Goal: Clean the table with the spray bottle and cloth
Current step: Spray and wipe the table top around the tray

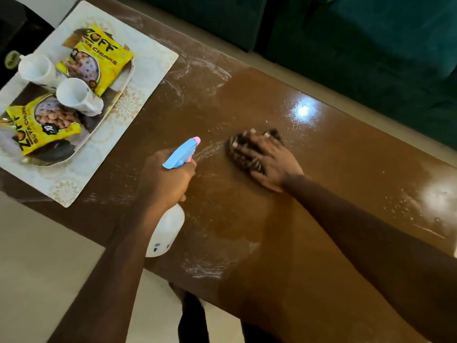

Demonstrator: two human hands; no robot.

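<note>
My left hand [166,177] grips a spray bottle [166,229] with a white body and a blue and pink head, held above the brown table [333,174] with its nozzle toward the cloth. A fine mist shows between nozzle and cloth. My right hand [265,158] presses flat, fingers spread, on a dark patterned cloth [238,154] bunched on the table's middle. White streaks and droplets cover much of the surface.
A pale placemat [103,149] lies at the left end, bearing a tray [118,95] with two yellow snack packets [99,60] and two white cups [76,96]. A dark green sofa [371,45] runs behind the table. Light floor lies in front.
</note>
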